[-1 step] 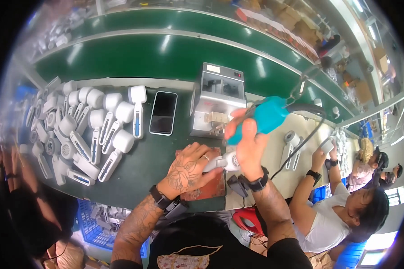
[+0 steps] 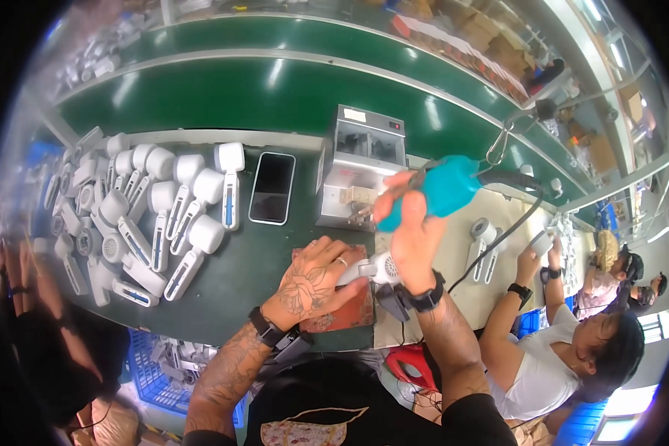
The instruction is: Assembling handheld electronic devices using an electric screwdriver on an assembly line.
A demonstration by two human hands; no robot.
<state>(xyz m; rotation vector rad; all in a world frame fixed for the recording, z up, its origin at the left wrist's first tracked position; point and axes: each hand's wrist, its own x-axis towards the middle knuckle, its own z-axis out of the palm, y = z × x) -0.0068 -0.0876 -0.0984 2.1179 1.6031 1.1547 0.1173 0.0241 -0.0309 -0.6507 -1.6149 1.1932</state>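
My left hand (image 2: pixel 320 279) is wrapped round the handle of a white handheld fan (image 2: pixel 385 267), which lies over a worn reddish-brown pad (image 2: pixel 342 316). The fan's round slotted head points right, partly covered by my right wrist. Gripped in my right hand (image 2: pixel 415 236) is a teal electric screwdriver (image 2: pixel 444 187), raised above the fan head and tilted down to the left. Its bit is hard to make out beside the front of a grey screw feeder (image 2: pixel 364 167). A metal hook (image 2: pixel 500 145) and a dark cable run from the screwdriver's rear.
Many white fans (image 2: pixel 160 197) are heaped at the left of the green bench. A phone (image 2: pixel 272 187) lies beside the feeder. Two fans (image 2: pixel 483 249) rest at the right, near a co-worker's hands (image 2: pixel 539 256). A blue crate (image 2: pixel 152 372) stands below the bench.
The screwdriver in my right hand has risen slightly, and its hook and cable have swung a little. My left hand still holds the fan in the same place.
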